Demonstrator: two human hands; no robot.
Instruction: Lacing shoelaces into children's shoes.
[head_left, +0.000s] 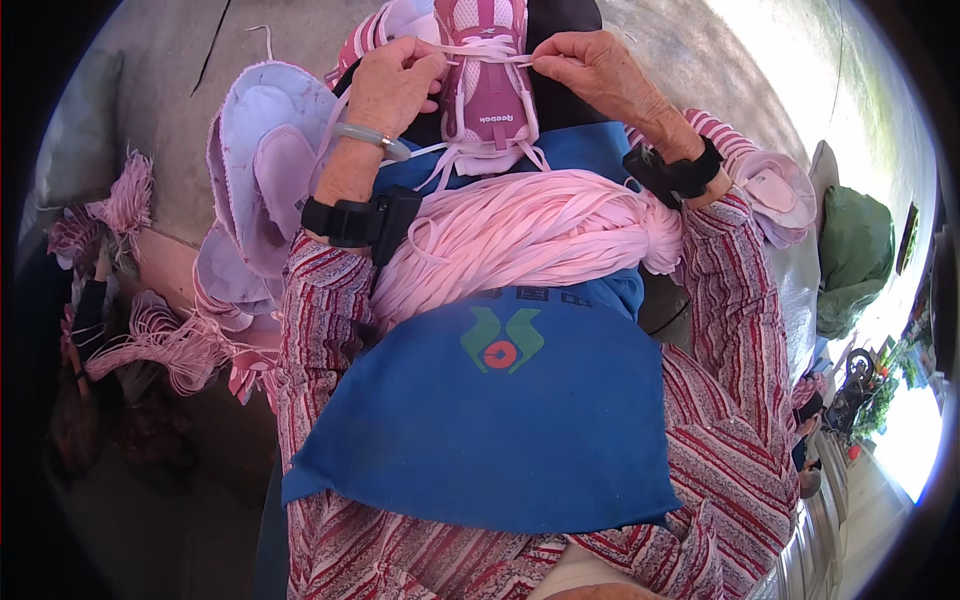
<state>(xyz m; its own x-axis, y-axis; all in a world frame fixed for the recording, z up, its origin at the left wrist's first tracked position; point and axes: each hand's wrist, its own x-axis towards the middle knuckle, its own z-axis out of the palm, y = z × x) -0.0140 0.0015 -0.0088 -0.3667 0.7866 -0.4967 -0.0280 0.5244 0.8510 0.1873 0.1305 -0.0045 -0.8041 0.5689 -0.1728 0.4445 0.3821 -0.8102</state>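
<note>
In front of me, a pink and maroon shoe upper (478, 85) points away, with laces crossing its eyelets. My left hand (398, 82) pinches a pale pink shoelace (470, 50) at the upper's left side. From the other side my right hand (594, 72) grips the lace between thumb and finger, so it stretches across the tongue. Loose lace ends hang down near the upper's collar. Closer to me, a thick bundle of pink shoelaces (530, 225) lies over the blue apron (490, 440) on my lap.
More pink uppers with pale linings (275, 120) are stacked at my left, and another upper (775, 190) lies beyond my right forearm. Further left hang or lie pink lace bunches (165, 345). A green bag (858, 250) stands at the right on the concrete floor (340, 35).
</note>
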